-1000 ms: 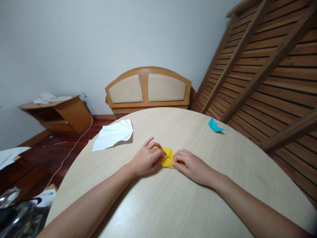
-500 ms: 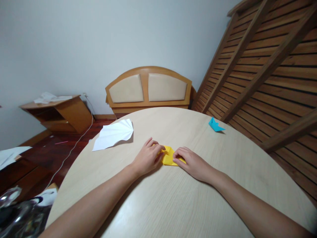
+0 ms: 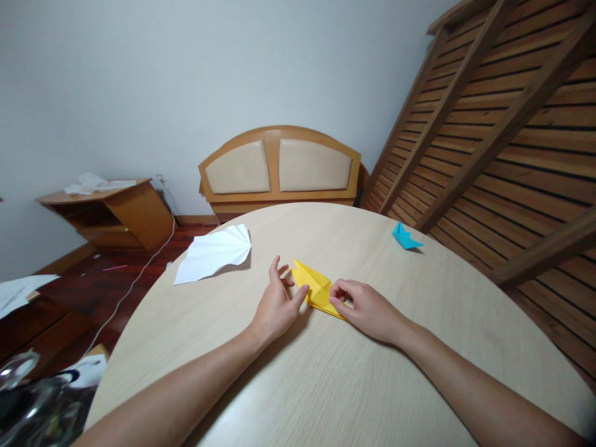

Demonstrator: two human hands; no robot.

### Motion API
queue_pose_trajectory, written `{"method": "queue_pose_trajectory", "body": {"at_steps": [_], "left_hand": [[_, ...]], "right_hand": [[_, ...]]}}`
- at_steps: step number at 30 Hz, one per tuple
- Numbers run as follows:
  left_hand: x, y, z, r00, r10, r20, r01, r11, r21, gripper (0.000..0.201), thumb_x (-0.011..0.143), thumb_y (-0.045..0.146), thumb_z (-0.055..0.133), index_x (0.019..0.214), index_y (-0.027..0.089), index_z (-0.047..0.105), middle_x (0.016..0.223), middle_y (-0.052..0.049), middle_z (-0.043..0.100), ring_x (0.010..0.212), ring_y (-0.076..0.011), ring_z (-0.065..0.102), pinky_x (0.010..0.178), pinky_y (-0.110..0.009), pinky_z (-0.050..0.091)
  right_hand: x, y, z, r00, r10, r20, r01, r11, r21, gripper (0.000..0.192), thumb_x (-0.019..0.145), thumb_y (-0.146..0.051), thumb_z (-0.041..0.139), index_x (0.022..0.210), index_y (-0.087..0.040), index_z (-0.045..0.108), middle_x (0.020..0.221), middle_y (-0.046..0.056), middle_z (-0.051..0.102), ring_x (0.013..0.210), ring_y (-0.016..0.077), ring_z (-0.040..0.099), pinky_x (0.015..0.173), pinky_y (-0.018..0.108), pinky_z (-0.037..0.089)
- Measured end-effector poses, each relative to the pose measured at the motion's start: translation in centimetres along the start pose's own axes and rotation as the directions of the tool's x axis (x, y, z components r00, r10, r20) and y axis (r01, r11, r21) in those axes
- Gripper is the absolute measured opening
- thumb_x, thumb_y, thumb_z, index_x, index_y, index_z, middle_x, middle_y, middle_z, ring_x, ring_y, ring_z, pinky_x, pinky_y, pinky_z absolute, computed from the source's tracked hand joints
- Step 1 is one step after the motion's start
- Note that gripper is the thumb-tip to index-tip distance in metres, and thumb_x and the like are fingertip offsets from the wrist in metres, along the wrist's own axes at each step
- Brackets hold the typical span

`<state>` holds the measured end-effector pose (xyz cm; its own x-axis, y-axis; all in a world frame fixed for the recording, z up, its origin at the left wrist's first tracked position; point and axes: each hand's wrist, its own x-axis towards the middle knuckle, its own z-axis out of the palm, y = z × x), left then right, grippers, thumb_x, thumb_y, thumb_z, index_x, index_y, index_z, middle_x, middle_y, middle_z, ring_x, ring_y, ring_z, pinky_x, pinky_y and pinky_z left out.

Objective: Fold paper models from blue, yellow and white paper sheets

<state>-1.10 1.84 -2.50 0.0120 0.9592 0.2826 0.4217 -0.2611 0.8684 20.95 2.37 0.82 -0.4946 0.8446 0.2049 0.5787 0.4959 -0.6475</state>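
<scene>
At a round, pale bench [image 3: 372,397], we sit over a folded yellow paper [image 3: 319,288], which is near the middle of the top, between our two hands. Our left hand [image 3: 275,307] is open at the paper's left end: its fingers are spread, the thumb tip lying over the near left edge and the others standing apart beyond it. Our right hand [image 3: 372,310] pinches the right end, thumb against bent fingers, its wrist low over the bench. The yellow paper shows a raised, pointed flap at its far left corner and a crease slanting down toward our right hand.

Farther off to the left lies a white paper [image 3: 214,254], pleated like a fan, its folds meeting at the right. Near the far right edge sits a small blue paper [image 3: 406,237], folded with pointed ends, well apart from our hands.

Beyond the bench, we face a wooden headboard [image 3: 273,164] with two cream panels. A cabinet [image 3: 135,214] stands to the left; dark wooden slats [image 3: 516,149] lean along the right.
</scene>
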Motion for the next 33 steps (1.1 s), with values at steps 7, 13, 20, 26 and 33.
{"method": "queue_pose_trajectory", "body": {"at_steps": [7, 13, 20, 26, 33], "left_hand": [[-0.5, 0.9, 0.2, 0.992, 0.077, 0.102, -0.075, 0.997, -0.027, 0.07, 0.09, 0.019, 0.062, 0.148, 0.021, 0.023, 0.11, -0.008, 0.066, 0.106, -0.0234, 0.066, 0.099, -0.049, 0.048], [-0.6, 1.5, 0.5, 0.974, 0.18, 0.141, -0.156, 0.974, -0.166, 0.062, 0.091, 0.015, 0.057, 0.146, 0.019, 0.028, 0.1, -0.006, 0.066, 0.1, -0.0198, 0.065, 0.096, -0.044, 0.051], [-0.7, 2.1, 0.4, 0.967, 0.205, 0.152, -0.174, 0.965, -0.194, 0.052, 0.093, 0.015, 0.053, 0.141, 0.019, 0.035, 0.096, -0.005, 0.064, 0.096, -0.0176, 0.064, 0.094, -0.038, 0.052], [-0.9, 2.7, -0.4, 0.979, 0.147, 0.144, -0.111, 0.967, -0.231, 0.036, 0.101, 0.031, 0.044, 0.135, 0.019, 0.044, 0.114, -0.012, 0.066, 0.109, -0.022, 0.063, 0.094, -0.04, 0.052], [-0.7, 2.5, -0.1, 0.993, 0.052, 0.103, -0.037, 0.988, -0.148, 0.04, 0.093, 0.03, 0.058, 0.129, 0.017, 0.048, 0.122, -0.015, 0.064, 0.102, -0.0234, 0.066, 0.084, -0.038, 0.056]], "right_hand": [[-0.2, -0.6, 0.2, 0.999, 0.054, 0.005, -0.054, 0.981, 0.187, 0.014, 0.093, -0.032, 0.058, 0.088, -0.02, 0.063, 0.079, 0.002, 0.068, 0.068, 0.0158, 0.061, 0.062, 0.029, 0.047], [0.3, -0.1, 0.1, 0.968, 0.174, -0.178, -0.098, 0.923, 0.371, 0.029, 0.096, -0.039, 0.054, 0.118, -0.02, 0.058, 0.083, 0.001, 0.061, 0.065, 0.0144, 0.061, 0.059, 0.027, 0.049], [0.2, 0.2, -1.2, 0.988, 0.021, -0.154, 0.0, 0.991, 0.136, 0.019, 0.092, -0.035, 0.061, 0.093, -0.019, 0.072, 0.078, 0.002, 0.062, 0.069, 0.0161, 0.055, 0.062, 0.029, 0.045], [0.4, 0.3, -1.1, 0.982, 0.13, -0.14, -0.066, 0.918, 0.392, 0.026, 0.091, -0.046, 0.06, 0.087, -0.02, 0.061, 0.073, 0.0, 0.057, 0.067, 0.0154, 0.053, 0.06, 0.028, 0.043], [0.5, 0.3, -0.6, 0.982, 0.17, -0.081, -0.118, 0.889, 0.442, 0.034, 0.09, -0.05, 0.06, 0.076, -0.023, 0.045, 0.062, -0.006, 0.047, 0.055, 0.0122, 0.043, 0.051, 0.025, 0.032]]}}
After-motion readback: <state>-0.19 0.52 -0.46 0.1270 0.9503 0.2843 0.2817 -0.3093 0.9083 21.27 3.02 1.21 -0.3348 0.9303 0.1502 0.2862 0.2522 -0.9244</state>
